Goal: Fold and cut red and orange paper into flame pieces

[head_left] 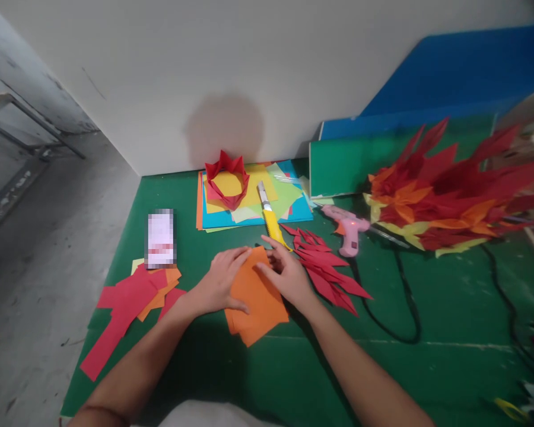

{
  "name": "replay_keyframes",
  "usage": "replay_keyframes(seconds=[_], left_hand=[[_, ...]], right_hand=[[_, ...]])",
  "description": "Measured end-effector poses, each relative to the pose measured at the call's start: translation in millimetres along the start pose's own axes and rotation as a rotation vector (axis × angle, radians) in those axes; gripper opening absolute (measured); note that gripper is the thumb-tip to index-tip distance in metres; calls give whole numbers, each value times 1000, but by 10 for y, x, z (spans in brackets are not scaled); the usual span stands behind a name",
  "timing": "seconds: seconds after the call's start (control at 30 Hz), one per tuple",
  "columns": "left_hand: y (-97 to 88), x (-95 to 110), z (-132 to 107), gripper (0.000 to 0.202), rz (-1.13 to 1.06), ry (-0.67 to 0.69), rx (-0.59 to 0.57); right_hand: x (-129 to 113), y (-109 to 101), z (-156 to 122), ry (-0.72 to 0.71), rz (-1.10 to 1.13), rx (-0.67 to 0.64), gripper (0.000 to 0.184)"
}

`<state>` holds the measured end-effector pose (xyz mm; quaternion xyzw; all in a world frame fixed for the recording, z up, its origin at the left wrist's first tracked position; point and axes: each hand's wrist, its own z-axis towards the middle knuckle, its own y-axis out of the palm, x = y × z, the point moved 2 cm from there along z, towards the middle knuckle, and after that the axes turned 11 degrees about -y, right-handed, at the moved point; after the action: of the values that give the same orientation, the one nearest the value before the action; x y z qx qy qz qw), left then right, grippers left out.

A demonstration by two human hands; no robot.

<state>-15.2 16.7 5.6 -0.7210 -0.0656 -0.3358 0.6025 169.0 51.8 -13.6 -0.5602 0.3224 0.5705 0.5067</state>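
Note:
A small stack of orange paper sheets (258,305) lies at the middle of the green table in front of me, its lower edges slightly uneven. My left hand (222,279) grips the stack along its left side, thumb resting on the lower part of the top sheet. At the upper right edge, my right hand (289,276) holds the paper with its thumb on top; some of its fingers are hidden behind the edge. A yellow box cutter (271,219) lies just beyond my hands. Folded pointed red paper pieces (327,267) are spread right of my right hand.
At the left are red and orange paper strips (131,296) and a phone (161,238). A red paper ring (226,181) sits on coloured sheets (293,213) by the wall. To the right are a pink glue gun (349,228), its black cord, and a red-orange paper arrangement (454,190).

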Motion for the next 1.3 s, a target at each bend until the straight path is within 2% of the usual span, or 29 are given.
replay_keyframes(seconds=[0.1, 0.17, 0.23, 0.33, 0.43, 0.5, 0.6, 0.7, 0.87, 0.97, 1.07, 1.17, 1.3], left_hand=[[8, 17, 83, 115, -17, 61, -29], [-2, -4, 145, 106, -25, 19, 10], [-12, -46, 197, 89, -79, -78, 101], [-7, -131, 238, 57, -247, -219, 323], [23, -196, 248, 42, -421, -234, 510], [44, -211, 245, 40, -555, -221, 553], [58, -189, 221, 38, -706, -265, 564], [52, -140, 186, 35, -751, -293, 554], [44, -128, 161, 33, -647, -273, 534], [54, -143, 155, 31, -544, -310, 501], [48, -129, 138, 31, -523, -297, 538], [50, -94, 121, 35, -607, -252, 581], [110, -70, 129, 43, -833, -305, 519]], right_hand=[[70, -54, 22, 1, -88, 55, 52], [97, -62, 21, 2, -127, 85, 43], [110, -59, 12, 7, -149, 118, 34], [115, -54, 4, -6, -146, 158, 29], [119, -67, 10, -6, -130, 207, 29], [117, -82, 15, -6, -124, 247, 28], [97, -93, 14, -25, -126, 250, 24], [64, -95, 2, -61, -180, 205, 24], [23, -105, 4, -109, -269, 190, 35], [-21, -102, 23, -198, -311, 176, 30], [-59, -108, 33, -228, -319, 199, 27], [-74, -114, 31, -223, -275, 220, 28], [-63, -118, 20, -179, -225, 264, 26]])
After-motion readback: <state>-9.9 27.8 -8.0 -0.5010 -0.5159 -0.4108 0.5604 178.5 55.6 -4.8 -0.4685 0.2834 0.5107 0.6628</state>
